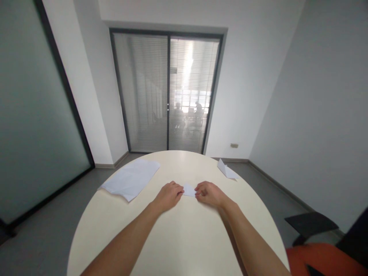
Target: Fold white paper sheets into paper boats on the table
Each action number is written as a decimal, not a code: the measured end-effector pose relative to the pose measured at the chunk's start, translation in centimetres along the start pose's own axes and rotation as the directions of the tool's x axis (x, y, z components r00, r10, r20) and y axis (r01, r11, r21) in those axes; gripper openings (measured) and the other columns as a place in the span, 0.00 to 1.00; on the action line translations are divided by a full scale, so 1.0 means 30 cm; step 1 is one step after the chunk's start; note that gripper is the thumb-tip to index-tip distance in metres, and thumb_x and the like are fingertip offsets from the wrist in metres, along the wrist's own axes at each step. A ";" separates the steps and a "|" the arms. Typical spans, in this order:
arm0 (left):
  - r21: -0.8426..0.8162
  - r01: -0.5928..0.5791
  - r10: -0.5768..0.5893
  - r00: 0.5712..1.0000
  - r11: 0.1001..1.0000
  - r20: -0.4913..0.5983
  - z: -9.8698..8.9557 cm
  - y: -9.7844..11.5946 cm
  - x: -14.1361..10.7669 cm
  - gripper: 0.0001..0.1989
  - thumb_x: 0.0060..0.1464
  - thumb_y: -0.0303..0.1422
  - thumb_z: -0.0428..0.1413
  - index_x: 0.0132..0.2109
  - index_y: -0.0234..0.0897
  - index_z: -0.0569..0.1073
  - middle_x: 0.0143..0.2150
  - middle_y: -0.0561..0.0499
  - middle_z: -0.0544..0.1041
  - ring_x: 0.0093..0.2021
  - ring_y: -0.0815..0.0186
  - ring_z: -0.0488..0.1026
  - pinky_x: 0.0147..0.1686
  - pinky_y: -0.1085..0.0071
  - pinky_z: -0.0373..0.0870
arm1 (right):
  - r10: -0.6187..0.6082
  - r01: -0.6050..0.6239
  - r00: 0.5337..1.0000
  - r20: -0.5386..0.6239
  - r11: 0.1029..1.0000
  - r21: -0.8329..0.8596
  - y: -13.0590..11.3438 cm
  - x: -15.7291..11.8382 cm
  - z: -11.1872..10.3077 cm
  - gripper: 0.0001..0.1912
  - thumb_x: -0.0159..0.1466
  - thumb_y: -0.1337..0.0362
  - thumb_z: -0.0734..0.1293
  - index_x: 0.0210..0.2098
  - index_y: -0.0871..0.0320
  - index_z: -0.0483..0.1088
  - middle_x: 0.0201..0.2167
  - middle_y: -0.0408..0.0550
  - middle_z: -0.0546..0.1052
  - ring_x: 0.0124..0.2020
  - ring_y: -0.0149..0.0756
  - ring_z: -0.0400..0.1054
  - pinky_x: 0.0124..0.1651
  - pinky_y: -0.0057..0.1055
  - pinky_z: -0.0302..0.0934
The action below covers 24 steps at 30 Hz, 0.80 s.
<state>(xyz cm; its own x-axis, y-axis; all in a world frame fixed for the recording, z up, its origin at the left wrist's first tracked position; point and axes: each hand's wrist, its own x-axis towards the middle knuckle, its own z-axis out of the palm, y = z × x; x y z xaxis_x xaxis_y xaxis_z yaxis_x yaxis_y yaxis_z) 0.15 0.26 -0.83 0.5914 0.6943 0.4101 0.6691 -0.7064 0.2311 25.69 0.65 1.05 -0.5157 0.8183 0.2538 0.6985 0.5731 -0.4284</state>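
A small folded piece of white paper lies at the middle of the round table, between my two hands. My left hand pinches its left edge, fingers bent and closed. At the right edge, my right hand grips the paper between thumb and fingertips. Both hands rest close to the tabletop, and parts of the paper's sides are hidden under the fingers.
The round cream table carries a large white sheet at its left and a folded white paper near its right edge. An orange chair with a black armrest stands at the lower right. Beyond is a glass door with blinds.
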 end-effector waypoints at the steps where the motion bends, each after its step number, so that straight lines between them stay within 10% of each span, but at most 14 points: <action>1: 0.010 0.006 -0.006 1.000 1.000 0.002 -0.001 0.002 0.001 0.11 0.63 0.29 0.51 0.46 0.41 0.77 0.45 0.49 0.80 0.48 0.60 0.71 0.49 0.64 0.67 | 0.007 -0.007 1.000 -0.003 1.000 0.000 0.000 0.000 0.000 0.09 0.55 0.65 0.68 0.32 0.54 0.82 0.39 0.48 0.82 0.42 0.40 0.73 0.46 0.31 0.64; 24: -0.020 0.157 -0.158 0.985 0.987 -0.073 0.020 -0.003 0.010 0.10 0.64 0.32 0.51 0.44 0.40 0.77 0.44 0.50 0.79 0.46 0.62 0.74 0.48 0.67 0.69 | 0.032 -0.034 0.997 -0.066 0.999 -0.031 -0.018 -0.002 0.004 0.14 0.63 0.61 0.65 0.46 0.54 0.78 0.37 0.49 0.79 0.37 0.38 0.70 0.42 0.31 0.63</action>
<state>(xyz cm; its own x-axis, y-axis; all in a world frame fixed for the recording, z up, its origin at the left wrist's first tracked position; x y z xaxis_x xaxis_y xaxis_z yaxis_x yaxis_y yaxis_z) 0.53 0.61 -1.25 0.4439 0.7853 0.4316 0.7442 -0.5913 0.3106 25.28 0.29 1.15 -0.4594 0.8374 0.2962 0.7309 0.5459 -0.4097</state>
